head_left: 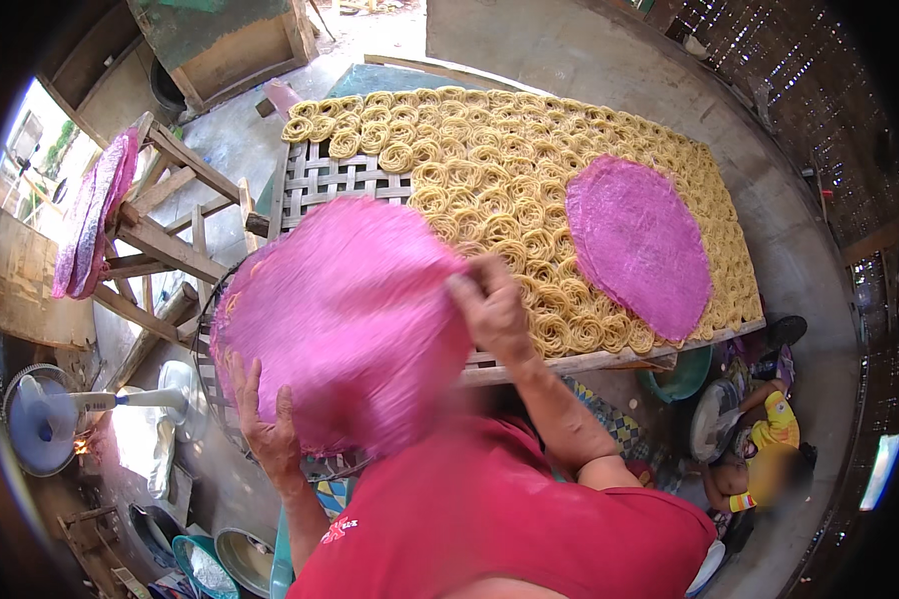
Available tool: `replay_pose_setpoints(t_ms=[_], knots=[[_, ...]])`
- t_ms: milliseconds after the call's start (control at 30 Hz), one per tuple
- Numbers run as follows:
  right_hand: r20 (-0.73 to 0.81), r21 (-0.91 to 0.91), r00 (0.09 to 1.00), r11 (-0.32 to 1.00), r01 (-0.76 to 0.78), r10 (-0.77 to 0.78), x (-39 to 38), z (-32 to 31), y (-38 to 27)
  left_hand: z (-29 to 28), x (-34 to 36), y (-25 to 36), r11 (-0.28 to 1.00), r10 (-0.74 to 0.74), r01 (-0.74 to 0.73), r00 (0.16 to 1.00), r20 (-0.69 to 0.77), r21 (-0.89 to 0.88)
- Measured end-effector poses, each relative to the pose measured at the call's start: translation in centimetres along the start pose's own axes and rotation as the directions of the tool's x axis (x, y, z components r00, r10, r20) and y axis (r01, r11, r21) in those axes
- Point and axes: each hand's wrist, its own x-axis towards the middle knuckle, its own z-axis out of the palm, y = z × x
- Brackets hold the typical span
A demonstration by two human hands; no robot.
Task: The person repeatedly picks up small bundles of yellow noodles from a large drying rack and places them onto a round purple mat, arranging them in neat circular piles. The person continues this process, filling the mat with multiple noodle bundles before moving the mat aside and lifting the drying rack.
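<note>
A large, thin pink sheet (344,299), partly blurred by motion, spreads in front of me over a round basket (202,344). My right hand (494,311) pinches the sheet's right edge between thumb and fingers. Against its lower left edge rests my left hand (266,424), fingers stretched and apart. Beyond, coiled nests of yellow noodles (479,190) lie in rows on a woven slatted rack (344,182). A second pink sheet (639,250), roughly oval, lies flat on the nests at the right. What is under the sheet I hold is mostly hidden.
More pink sheets (98,215) hang on a wooden frame (165,235) at the left. Below it stands a fan (45,424). Basins (245,559) sit at the lower left. At the right, a person in yellow (777,429) is beside a pale round vessel (711,419).
</note>
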Motion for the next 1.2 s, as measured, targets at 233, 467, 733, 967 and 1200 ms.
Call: replay_pose_setpoints(t_ms=[233, 467, 733, 967, 1200], knots=[[-0.619, -0.509, 0.716, 0.859, -0.052, -0.323, 4.0, -24.1, 1.4, 0.8, 1.3, 0.8, 1.000, 0.002, -0.002, 1.000, -0.004, -0.010], [-0.952, 0.121, 0.274, 0.991, -0.064, 0.134, -0.8, -47.2, 7.2, 5.0, 3.2, -0.2, 0.971, 0.072, -0.105, 0.985, 0.157, 0.213], [-0.604, -0.500, 0.077, 0.303, -0.811, -0.793, -4.6, -45.8, 9.9, 11.6, 7.4, -0.1, 0.903, 0.195, -0.260, 0.957, 0.213, 0.341], [-0.220, -0.342, 0.920, 0.909, 0.238, -0.324, -0.7, -12.2, 5.6, 13.7, 8.3, 1.2, 0.958, 0.191, -0.218, 0.970, 0.150, 0.188], [0.476, -0.024, 0.769, 0.880, -0.474, 0.427, 4.1, 4.1, 1.3, 14.7, 6.6, 6.6, 0.993, 0.073, -0.056, 0.984, 0.162, -0.107]])
